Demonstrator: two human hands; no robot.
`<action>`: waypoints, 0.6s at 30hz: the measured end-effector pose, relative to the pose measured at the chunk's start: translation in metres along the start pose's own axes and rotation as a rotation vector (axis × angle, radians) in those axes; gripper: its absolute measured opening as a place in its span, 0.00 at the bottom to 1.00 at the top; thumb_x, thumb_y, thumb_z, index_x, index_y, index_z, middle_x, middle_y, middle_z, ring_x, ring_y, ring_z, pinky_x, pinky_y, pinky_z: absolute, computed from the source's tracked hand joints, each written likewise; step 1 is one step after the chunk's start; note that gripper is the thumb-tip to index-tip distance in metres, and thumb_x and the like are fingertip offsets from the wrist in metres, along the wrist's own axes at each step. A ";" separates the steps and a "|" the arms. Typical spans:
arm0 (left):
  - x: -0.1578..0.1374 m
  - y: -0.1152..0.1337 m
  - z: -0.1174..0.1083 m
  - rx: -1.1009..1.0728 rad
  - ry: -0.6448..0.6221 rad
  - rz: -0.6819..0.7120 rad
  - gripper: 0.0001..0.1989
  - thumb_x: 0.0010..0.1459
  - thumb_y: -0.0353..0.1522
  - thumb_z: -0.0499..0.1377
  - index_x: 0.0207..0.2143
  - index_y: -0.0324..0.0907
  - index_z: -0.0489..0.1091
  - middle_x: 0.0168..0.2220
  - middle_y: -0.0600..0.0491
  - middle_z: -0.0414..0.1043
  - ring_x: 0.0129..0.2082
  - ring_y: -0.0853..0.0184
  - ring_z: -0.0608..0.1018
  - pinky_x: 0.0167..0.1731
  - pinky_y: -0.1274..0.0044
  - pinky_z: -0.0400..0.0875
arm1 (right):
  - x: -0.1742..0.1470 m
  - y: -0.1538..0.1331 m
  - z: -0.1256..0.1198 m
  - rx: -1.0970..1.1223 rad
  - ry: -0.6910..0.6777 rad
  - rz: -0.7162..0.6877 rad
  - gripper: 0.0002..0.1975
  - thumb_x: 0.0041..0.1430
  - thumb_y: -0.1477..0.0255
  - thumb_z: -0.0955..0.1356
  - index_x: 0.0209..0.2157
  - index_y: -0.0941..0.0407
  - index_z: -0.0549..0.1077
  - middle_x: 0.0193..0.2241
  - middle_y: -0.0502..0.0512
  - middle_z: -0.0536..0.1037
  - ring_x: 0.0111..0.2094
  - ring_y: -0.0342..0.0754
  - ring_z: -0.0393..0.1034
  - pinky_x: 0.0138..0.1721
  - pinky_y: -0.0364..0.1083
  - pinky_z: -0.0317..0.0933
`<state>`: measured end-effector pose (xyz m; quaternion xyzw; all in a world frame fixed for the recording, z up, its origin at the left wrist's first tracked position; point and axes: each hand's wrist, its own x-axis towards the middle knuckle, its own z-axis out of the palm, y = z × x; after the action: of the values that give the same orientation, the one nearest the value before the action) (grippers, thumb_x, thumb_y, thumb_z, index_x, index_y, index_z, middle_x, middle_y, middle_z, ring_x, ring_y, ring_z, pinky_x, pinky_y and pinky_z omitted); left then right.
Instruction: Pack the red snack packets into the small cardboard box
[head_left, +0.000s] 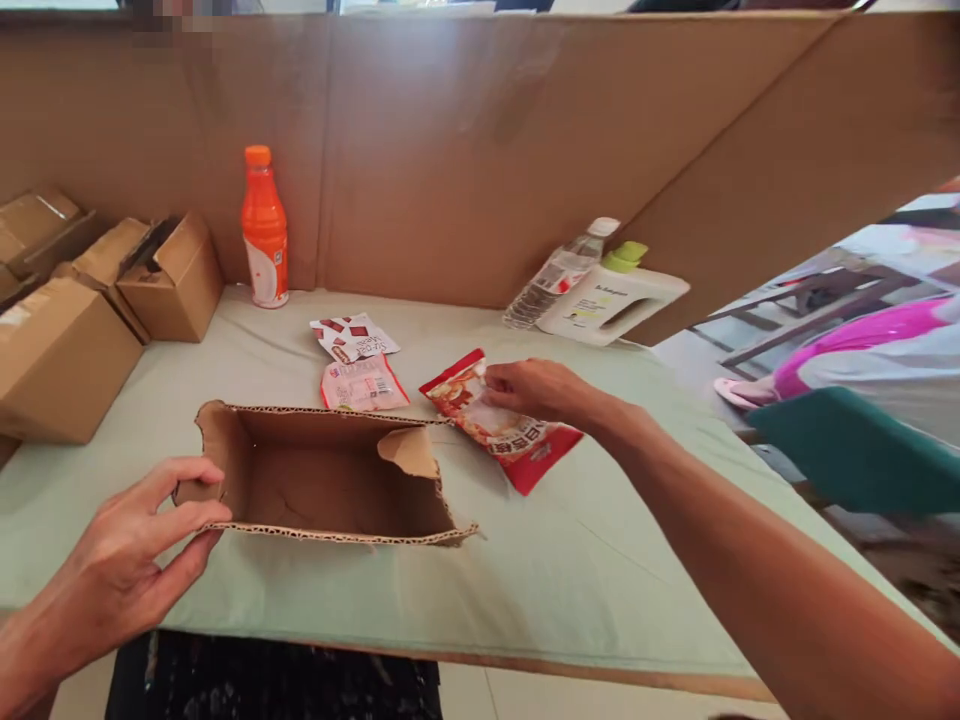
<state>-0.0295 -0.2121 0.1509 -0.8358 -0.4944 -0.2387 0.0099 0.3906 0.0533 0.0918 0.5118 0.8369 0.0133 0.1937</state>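
Currently, two bare hands work above a tabletop [592, 590] covered in pale green cloth. At lower left, the left hand [124, 555] holds an open cardboard box [315, 445] by its near left corner, thumb and fingers pinching the cardboard. The box sits left of the frame's centre with its opening toward the viewer, bare brown walls showing inside and a small flap folded in at its right end. Just right of centre, the right hand [544, 390] reaches in from the lower right, its fingers curled close together and seemingly pinching the upper part of a red packet [514, 440]. That packet is outside the box, beside its far right corner; whether it is lifted off the cloth cannot be told. Judging by this arrangement, the handling looks to be at an early stage: the box is open and steadied, the red packet is gripped, and none of the packets in view is inside the box. Beyond the box, near the centre, a pink packet [364, 384] and a white and brown packet [356, 336] lie untouched. An orange bottle [266, 235] stands upright at upper left; a clear bottle [555, 280] and a white jug [574, 312] lean together at upper right.
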 end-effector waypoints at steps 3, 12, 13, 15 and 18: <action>-0.005 0.000 0.003 -0.014 0.029 0.027 0.10 0.65 0.26 0.54 0.44 0.47 0.73 0.49 0.52 0.70 0.41 0.72 0.79 0.38 0.80 0.73 | -0.018 -0.003 0.007 0.157 0.012 0.022 0.10 0.63 0.66 0.65 0.32 0.55 0.74 0.27 0.54 0.78 0.27 0.47 0.70 0.26 0.44 0.50; -0.008 -0.004 0.010 0.005 0.068 0.075 0.12 0.66 0.24 0.53 0.44 0.46 0.72 0.52 0.51 0.68 0.45 0.74 0.77 0.41 0.83 0.72 | 0.028 -0.044 -0.018 0.216 0.244 -0.079 0.15 0.66 0.70 0.64 0.50 0.55 0.76 0.51 0.60 0.79 0.50 0.53 0.74 0.48 0.47 0.64; -0.008 -0.004 0.011 0.015 0.070 0.079 0.11 0.65 0.24 0.54 0.44 0.47 0.72 0.52 0.50 0.67 0.45 0.73 0.77 0.41 0.83 0.73 | 0.042 -0.054 -0.022 0.215 0.268 -0.118 0.18 0.65 0.72 0.64 0.55 0.55 0.74 0.55 0.61 0.77 0.54 0.53 0.71 0.53 0.48 0.62; -0.012 -0.006 0.013 0.035 0.059 0.067 0.12 0.65 0.25 0.54 0.45 0.47 0.72 0.54 0.49 0.67 0.47 0.71 0.77 0.42 0.82 0.74 | 0.074 -0.073 -0.028 0.211 0.295 -0.181 0.26 0.64 0.76 0.64 0.63 0.54 0.67 0.64 0.61 0.69 0.62 0.55 0.64 0.60 0.51 0.58; -0.022 -0.010 0.017 0.034 0.040 0.010 0.14 0.64 0.25 0.54 0.48 0.47 0.72 0.59 0.47 0.65 0.54 0.67 0.75 0.46 0.77 0.76 | 0.126 -0.092 -0.034 0.216 0.259 -0.232 0.35 0.59 0.79 0.67 0.67 0.50 0.62 0.68 0.59 0.62 0.65 0.57 0.60 0.60 0.54 0.59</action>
<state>-0.0398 -0.2207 0.1247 -0.8330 -0.4938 -0.2470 0.0352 0.2502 0.1243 0.0637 0.4237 0.9048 -0.0332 0.0285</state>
